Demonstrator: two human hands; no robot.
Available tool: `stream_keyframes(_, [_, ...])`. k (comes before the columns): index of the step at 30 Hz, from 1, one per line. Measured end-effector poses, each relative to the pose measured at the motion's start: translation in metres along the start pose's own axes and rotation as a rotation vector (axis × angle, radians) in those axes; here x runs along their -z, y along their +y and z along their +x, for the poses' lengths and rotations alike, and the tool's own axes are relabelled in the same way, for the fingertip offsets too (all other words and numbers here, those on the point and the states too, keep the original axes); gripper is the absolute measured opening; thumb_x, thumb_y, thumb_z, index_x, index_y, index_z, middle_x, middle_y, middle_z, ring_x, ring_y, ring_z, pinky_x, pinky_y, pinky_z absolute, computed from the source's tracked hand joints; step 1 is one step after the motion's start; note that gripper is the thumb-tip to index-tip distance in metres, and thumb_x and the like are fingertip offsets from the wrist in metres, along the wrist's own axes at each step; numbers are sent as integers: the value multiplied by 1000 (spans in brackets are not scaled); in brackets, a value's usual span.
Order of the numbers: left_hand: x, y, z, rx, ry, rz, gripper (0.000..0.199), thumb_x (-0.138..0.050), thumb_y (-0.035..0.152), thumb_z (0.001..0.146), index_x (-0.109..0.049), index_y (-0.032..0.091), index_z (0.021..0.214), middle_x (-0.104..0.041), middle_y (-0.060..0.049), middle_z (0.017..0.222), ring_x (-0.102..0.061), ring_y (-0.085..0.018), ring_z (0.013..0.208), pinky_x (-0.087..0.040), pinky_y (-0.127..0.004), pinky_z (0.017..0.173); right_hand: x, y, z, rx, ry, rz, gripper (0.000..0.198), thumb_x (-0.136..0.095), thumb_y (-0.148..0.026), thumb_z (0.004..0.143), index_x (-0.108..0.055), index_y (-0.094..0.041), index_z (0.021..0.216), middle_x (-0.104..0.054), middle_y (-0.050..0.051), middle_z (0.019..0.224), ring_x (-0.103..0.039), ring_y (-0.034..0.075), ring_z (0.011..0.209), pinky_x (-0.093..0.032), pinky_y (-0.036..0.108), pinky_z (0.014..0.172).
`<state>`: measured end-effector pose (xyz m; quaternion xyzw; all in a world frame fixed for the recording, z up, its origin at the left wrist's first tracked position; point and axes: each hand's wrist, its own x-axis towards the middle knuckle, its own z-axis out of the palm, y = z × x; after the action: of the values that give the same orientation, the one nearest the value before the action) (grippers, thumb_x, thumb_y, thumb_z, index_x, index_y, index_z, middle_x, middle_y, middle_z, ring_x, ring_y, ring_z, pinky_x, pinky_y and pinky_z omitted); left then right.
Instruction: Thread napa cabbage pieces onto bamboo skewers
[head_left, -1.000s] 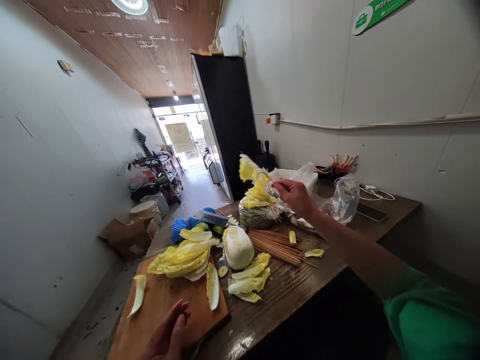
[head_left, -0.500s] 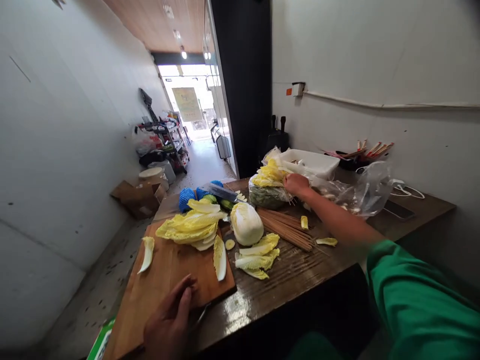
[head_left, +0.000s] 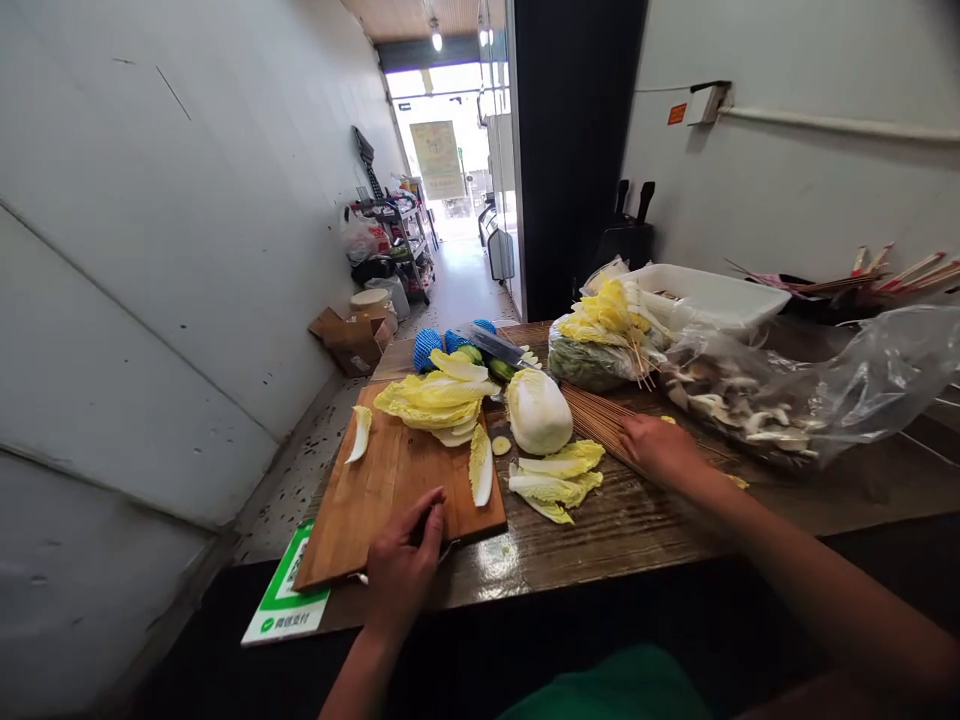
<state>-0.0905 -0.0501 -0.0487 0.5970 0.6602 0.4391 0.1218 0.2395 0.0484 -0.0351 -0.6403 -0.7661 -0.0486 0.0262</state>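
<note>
My right hand is over the bundle of bamboo skewers, its bent fingertips closed on their near end. My left hand hovers by the near edge of the wooden cutting board, empty, thumb and forefinger apart. Yellow napa cabbage leaves are heaped on the board, and one separate leaf lies at its right edge. Right of the board sits a pale napa cabbage head, with several loose leaves in front. Skewered leaves rest on a plastic-wrapped green bundle.
A knife lies behind the leaves beside blue foam-netted produce. On the right are a plastic bag of sliced mushrooms and a white tub. A green-and-white card sticks out under the board's left corner.
My right hand has left the skewered leaves and come down to the bamboo skewers. The view has shifted, and my left hand stays near the board's front edge.
</note>
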Motion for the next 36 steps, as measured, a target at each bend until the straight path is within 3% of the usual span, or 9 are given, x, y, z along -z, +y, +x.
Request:
stream_keyframes(5, [-7, 16, -10, -98, 69, 6, 23, -60, 28, 77, -68, 21, 97, -69, -6, 101, -62, -21, 96, -45, -31, 90, -15, 15, 21, -23, -50, 4, 29, -41, -27, 88, -67, -16, 85, -67, 11, 91, -62, 21, 80, -37, 26, 60])
stream_keyframes(9, [-17, 22, -9, -176, -16, 18, 23, -61, 26, 75, -69, 21, 97, -69, -7, 100, -62, -23, 96, -44, -33, 91, -15, 21, 25, -27, -67, 9, 27, -44, -30, 86, -68, -17, 83, -68, 9, 89, -63, 20, 79, -36, 26, 59])
stream_keyframes(17, [-32, 29, 2, -306, -95, 319, 24, -60, 27, 77, -66, 19, 99, -66, -11, 101, -60, -25, 94, -48, -37, 82, -8, 28, 18, -50, 5, -33, 30, -38, -24, 88, -65, -16, 78, -68, 9, 82, -64, 21, 72, -30, 26, 49])
stream_keyframes(21, [-37, 35, 3, -366, -114, 399, 16, -53, 20, 81, -67, 19, 88, -68, -10, 92, -61, -23, 88, -49, -37, 78, -3, 36, 3, -25, 65, -49, 27, -38, -25, 87, -60, -16, 73, -65, 8, 77, -62, 22, 68, -29, 27, 47])
stream_keyframes(25, [-23, 42, -1, -354, -50, 249, 18, -50, 21, 84, -68, 18, 86, -70, -10, 89, -64, -22, 84, -50, -36, 77, -8, 45, -20, 5, 250, 137, 21, -39, -26, 84, -57, -16, 80, -65, 8, 83, -62, 21, 70, -39, 28, 53])
stream_keyframes(28, [-1, 50, -8, -146, 28, -28, 15, -58, 26, 79, -68, 18, 87, -71, -8, 86, -66, -21, 81, -52, -34, 76, -11, 44, -39, -36, 371, 367, 25, -39, -31, 82, -58, -15, 90, -67, 10, 86, -63, 21, 69, -45, 29, 59])
stream_keyframes(32, [24, 55, -11, 381, 82, -574, 26, -66, 33, 72, -65, 15, 91, -71, -5, 75, -68, -20, 71, -55, -32, 68, -7, 31, -63, -145, 365, 597, 32, -44, -38, 80, -61, -18, 97, -70, 6, 82, -55, 15, 45, -45, 27, 46])
stream_keyframes(34, [28, 53, -9, 516, 108, -783, 27, -69, 30, 69, -63, 13, 90, -70, -5, 74, -68, -19, 71, -55, -30, 71, -4, 19, -72, -150, 350, 677, 32, -46, -40, 80, -64, -19, 97, -71, 5, 84, -55, 14, 44, -45, 25, 43])
stream_keyframes(36, [29, 53, -7, 582, 146, -906, 23, -71, 23, 68, -62, 12, 87, -70, -4, 73, -68, -17, 71, -54, -27, 71, -1, 5, -79, -119, 340, 746, 32, -46, -40, 81, -64, -20, 99, -71, 6, 91, -62, 17, 57, -47, 24, 45])
